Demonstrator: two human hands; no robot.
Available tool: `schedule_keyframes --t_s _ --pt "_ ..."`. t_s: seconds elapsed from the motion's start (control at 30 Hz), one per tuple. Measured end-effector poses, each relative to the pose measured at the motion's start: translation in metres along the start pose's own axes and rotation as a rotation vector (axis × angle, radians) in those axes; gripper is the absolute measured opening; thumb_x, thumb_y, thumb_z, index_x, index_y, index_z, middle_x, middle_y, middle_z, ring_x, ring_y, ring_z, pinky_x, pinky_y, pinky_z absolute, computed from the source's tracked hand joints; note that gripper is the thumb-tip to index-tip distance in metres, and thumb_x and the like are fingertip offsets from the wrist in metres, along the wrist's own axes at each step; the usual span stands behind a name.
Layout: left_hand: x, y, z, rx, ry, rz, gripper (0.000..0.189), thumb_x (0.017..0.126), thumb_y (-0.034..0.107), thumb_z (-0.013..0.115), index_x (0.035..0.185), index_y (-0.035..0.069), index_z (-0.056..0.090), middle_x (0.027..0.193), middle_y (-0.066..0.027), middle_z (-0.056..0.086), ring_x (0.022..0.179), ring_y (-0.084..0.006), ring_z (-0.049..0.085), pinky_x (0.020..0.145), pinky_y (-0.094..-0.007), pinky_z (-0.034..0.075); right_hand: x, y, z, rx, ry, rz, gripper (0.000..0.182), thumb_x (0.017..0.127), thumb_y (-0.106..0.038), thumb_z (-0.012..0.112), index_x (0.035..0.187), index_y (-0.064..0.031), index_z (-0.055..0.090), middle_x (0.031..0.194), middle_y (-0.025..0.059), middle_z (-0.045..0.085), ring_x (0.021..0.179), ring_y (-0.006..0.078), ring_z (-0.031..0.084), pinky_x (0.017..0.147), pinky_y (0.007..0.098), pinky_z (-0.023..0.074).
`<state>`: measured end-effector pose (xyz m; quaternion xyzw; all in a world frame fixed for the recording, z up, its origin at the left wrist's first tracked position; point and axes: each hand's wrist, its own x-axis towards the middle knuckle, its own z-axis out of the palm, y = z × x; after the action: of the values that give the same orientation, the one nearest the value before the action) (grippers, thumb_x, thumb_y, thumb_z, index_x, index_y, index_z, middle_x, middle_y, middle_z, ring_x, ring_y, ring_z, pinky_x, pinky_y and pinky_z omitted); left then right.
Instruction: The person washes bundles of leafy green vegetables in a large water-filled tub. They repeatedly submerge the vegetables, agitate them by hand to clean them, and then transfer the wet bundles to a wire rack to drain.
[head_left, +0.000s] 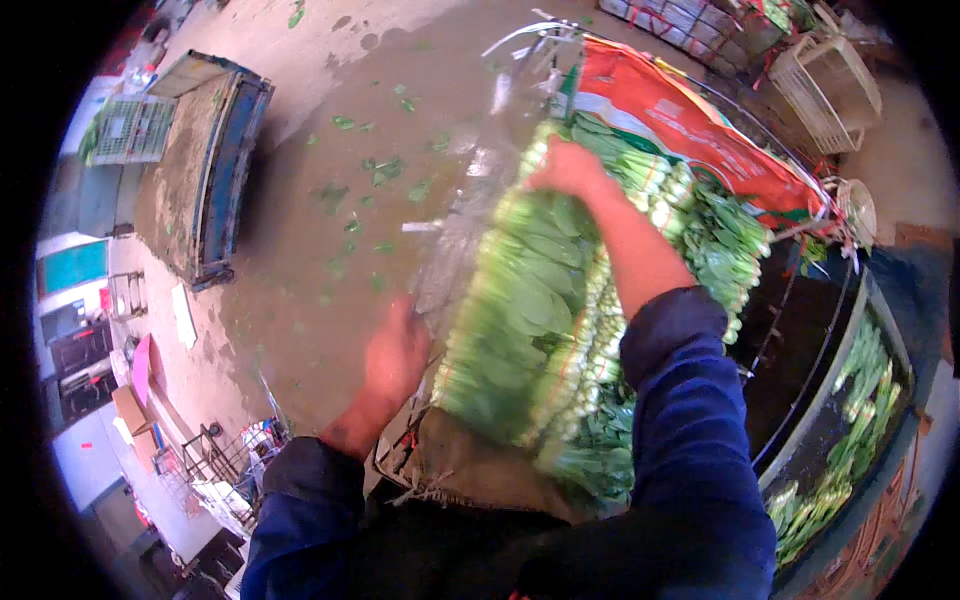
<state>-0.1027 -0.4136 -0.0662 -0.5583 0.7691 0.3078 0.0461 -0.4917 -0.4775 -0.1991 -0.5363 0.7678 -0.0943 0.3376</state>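
Observation:
Rows of leafy green vegetables are stacked before me, with pale stalk ends along the rims and red ties around some bundles. My right hand reaches to the far end of the nearer-left row and touches the stalk ends there; its fingertips are partly hidden. Blurred by motion, my left hand is beside the left edge of the load, and whether it holds anything cannot be made out. A red and white woven plastic sheet borders the greens at the far right side. Brown cloth lies at the near end.
To the left stands a cart with a blue side panel, bearing a wire-mesh crate. Loose leaves litter the wet floor. A trough with floating greens lies right. A plastic basket sits at upper right.

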Motion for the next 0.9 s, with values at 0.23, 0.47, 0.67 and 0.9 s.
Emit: schedule_keyframes --t_s 0.23,0.47,0.67,0.9 --pt "0.005 -0.002 0.003 -0.052 -0.05 -0.03 0.041 0.1 0.013 0.056 0.14 0.007 0.048 0.114 -0.0218 0.073 0.104 -0.0384 0.072 0.088 -0.0449 0.056 0.018 0.01 0.095 -0.154 0.354 -0.057 0.085 0.085 -0.071 0.064 0.126 0.003 0.057 0.111 0.0224 0.07 0.112 0.0373 0.065 0.103 0.0511 0.0439" --pt "-0.001 -0.008 0.001 -0.049 0.001 0.057 0.045 0.098 0.013 0.056 0.142 0.006 0.048 0.112 -0.0225 0.072 0.102 -0.0382 0.071 0.087 -0.0454 0.056 0.008 0.011 0.101 -0.012 0.323 -0.173 0.081 0.09 -0.067 0.061 0.127 0.0043 0.058 0.113 0.0234 0.069 0.109 0.0391 0.064 0.101 0.0526 0.0446" --pt "0.019 -0.018 0.01 0.03 0.07 0.153 0.05 0.096 0.017 0.059 0.144 0.006 0.048 0.112 -0.0217 0.073 0.098 -0.0421 0.071 0.084 -0.0501 0.056 -0.033 0.027 0.063 0.062 0.765 -0.334 0.071 0.089 -0.051 0.069 0.135 0.0006 0.055 0.129 0.0227 0.062 0.123 0.039 0.057 0.109 0.053 0.0385" --pt "0.016 -0.06 0.019 -0.162 -0.018 0.304 0.046 0.1 0.014 0.056 0.144 0.002 0.045 0.1 -0.0126 0.068 0.089 -0.0222 0.065 0.086 -0.0362 0.054 -0.362 0.066 -0.049 0.102 0.943 -0.055 0.057 0.081 -0.026 0.077 0.131 -0.0028 0.061 0.124 0.0206 0.065 0.12 0.0392 0.059 0.104 0.0497 0.0454"
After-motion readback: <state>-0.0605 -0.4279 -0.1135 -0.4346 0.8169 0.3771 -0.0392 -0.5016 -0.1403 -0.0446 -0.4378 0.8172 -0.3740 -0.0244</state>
